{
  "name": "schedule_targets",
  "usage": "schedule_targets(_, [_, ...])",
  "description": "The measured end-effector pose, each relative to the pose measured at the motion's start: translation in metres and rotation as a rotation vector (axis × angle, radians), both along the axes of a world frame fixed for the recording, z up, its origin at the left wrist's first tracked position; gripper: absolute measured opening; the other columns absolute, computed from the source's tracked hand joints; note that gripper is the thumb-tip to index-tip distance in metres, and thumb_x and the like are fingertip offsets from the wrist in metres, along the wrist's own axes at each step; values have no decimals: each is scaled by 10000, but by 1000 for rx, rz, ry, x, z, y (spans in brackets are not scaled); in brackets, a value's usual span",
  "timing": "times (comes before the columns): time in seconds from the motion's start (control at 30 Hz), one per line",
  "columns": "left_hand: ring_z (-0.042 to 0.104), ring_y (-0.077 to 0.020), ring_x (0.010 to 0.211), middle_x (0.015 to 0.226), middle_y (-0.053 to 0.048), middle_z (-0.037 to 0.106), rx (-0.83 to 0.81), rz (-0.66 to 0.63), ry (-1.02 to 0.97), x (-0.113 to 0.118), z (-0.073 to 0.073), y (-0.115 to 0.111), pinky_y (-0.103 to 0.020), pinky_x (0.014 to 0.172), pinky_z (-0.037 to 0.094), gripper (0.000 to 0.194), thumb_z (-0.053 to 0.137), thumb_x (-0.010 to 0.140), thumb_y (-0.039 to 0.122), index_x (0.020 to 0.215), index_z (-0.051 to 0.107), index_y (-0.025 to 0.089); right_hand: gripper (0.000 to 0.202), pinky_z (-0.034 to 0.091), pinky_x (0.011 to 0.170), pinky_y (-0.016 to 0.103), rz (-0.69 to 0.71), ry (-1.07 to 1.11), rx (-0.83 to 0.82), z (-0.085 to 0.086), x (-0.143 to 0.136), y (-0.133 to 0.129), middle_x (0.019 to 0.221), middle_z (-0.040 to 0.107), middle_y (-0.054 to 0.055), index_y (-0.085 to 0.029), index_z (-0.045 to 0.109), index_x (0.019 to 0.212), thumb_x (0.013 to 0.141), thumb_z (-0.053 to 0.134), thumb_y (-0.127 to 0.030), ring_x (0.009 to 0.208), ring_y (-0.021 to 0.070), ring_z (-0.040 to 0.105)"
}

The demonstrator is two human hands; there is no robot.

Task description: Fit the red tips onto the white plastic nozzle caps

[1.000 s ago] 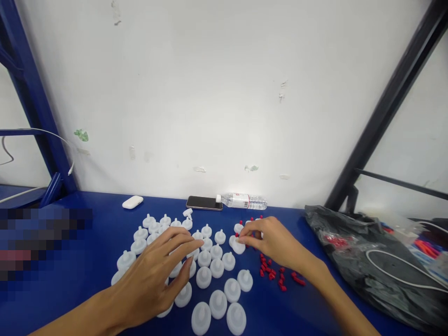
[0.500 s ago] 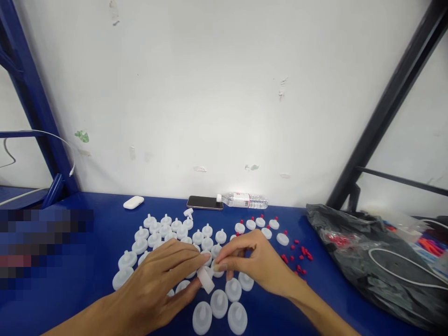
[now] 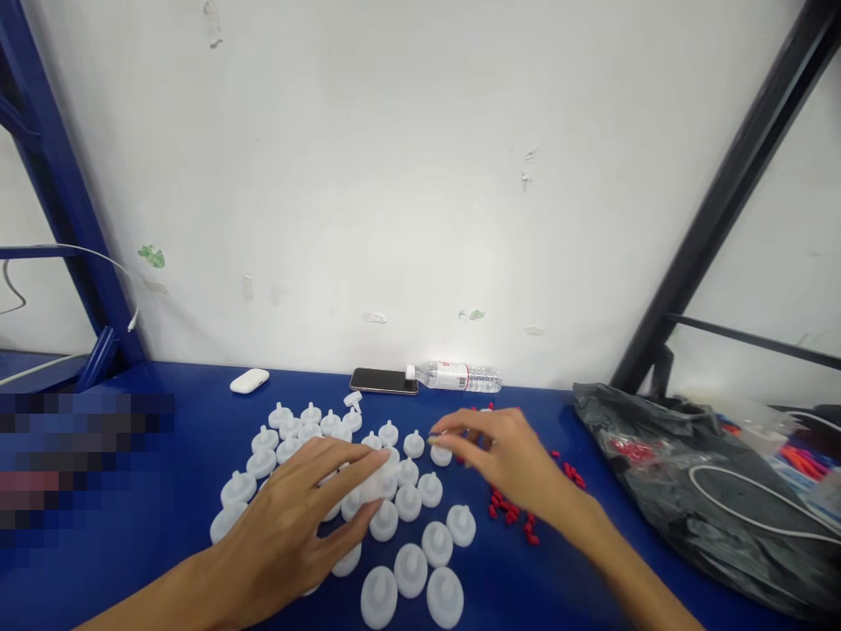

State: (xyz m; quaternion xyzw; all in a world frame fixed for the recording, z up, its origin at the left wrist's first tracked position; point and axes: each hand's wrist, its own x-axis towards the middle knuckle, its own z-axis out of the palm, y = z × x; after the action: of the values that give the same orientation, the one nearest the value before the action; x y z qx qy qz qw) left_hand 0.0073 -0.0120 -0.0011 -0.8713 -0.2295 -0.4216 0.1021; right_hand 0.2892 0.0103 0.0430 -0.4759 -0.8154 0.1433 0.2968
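Many white round caps with nozzles (image 3: 411,570) stand on the blue table. My left hand (image 3: 306,508) is over the left and middle part of them, its thumb and fingers closed on one white cap (image 3: 376,484), which is slightly blurred. To the right, my right hand (image 3: 503,451) hovers above the caps near a white cap (image 3: 441,455), thumb and index finger close together; whether anything small is between the tips cannot be made out. Small red pieces (image 3: 505,506) lie below and beyond the right wrist.
Along the wall lie a phone (image 3: 384,380), a clear bottle (image 3: 456,376) and a white case (image 3: 250,380). A black plastic bag (image 3: 696,499) with a white cable covers the right side. Blue and black frame posts rise at both sides.
My right hand has moved right and up, away from my left hand, uncovering caps and red pieces. The cap in my left hand has tilted and shifted slightly up.
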Motion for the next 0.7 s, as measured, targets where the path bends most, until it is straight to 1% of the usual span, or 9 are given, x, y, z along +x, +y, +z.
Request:
schedule_targets(0.03, [645, -213, 1084, 1198, -99, 709, 3, 10, 9, 0, 1, 1, -369, 957, 547, 432, 629, 1013, 107, 1435, 566, 178, 228, 521, 738, 295, -103, -171, 36, 3, 11, 4, 960, 836, -6, -301, 812, 1068, 1019, 629, -429, 770, 195, 756])
schedule_targets(0.1, [634, -212, 1105, 1222, -95, 692, 2, 30, 30, -1, 2, 4, -379, 972, 549, 425, 581, 1035, 98, 1447, 552, 198, 182, 484, 708, 314, -171, -298, 15, 6, 31, 12, 899, 831, 12, -287, 818, 1012, 1000, 647, -348, 793, 238, 750])
schedule_targets(0.2, [632, -213, 1119, 1248, -94, 675, -14, 39, 69, -2, 0, 6, -380, 961, 569, 417, 535, 1057, 104, 1458, 538, 217, 135, 436, 645, 297, -164, -375, -68, 2, 51, 22, 848, 824, 4, -284, 824, 866, 932, 706, -288, 776, 245, 741])
schedule_targets(0.27, [634, -218, 1130, 1256, -95, 671, -15, 39, 84, -2, -3, 6, -381, 957, 578, 427, 546, 1055, 111, 1468, 526, 220, 117, 422, 629, 286, -149, -404, -115, -5, 55, 26, 866, 826, -5, -289, 824, 850, 911, 725, -302, 763, 231, 736])
schedule_targets(0.4, [650, -218, 1124, 1245, -91, 678, -4, 48, 81, -3, -3, 5, -378, 967, 584, 421, 543, 1055, 116, 1461, 533, 227, 61, 391, 594, 277, -139, -431, -168, -17, 52, 31, 834, 815, 12, -264, 818, 828, 846, 764, -241, 705, 216, 715])
schedule_targets(0.5, [665, -213, 1106, 1228, -92, 689, 1, 44, 83, -3, 1, 4, -361, 954, 594, 398, 531, 1055, 112, 1438, 555, 219, 114, 382, 598, 279, -115, -413, -167, -22, 50, 31, 789, 793, 23, -252, 800, 788, 845, 737, -175, 690, 208, 698])
schedule_targets(0.6, [672, -214, 1101, 1224, -97, 695, 12, 41, 78, -3, 2, 4, -367, 954, 598, 383, 534, 1052, 108, 1420, 573, 205, 147, 378, 601, 284, -93, -356, -133, -19, 52, 28, 742, 756, 26, -241, 769, 777, 874, 699, -155, 676, 205, 667])
schedule_targets(0.67, [677, -217, 1100, 1227, -96, 699, 14, 46, 72, -4, 0, 4, -373, 950, 600, 376, 534, 1057, 124, 1421, 575, 207, 149, 391, 605, 287, -79, -290, -104, -12, 52, 25, 742, 738, 18, -242, 755, 850, 938, 645, -191, 658, 194, 641])
schedule_targets(0.7, [680, -217, 1099, 1230, -92, 703, 15, 51, 72, -4, -1, 4, -376, 952, 599, 375, 534, 1060, 135, 1425, 573, 214, 155, 412, 618, 289, -72, -249, -88, -7, 51, 23, 774, 741, 16, -245, 749, 922, 979, 607, -227, 666, 189, 637])
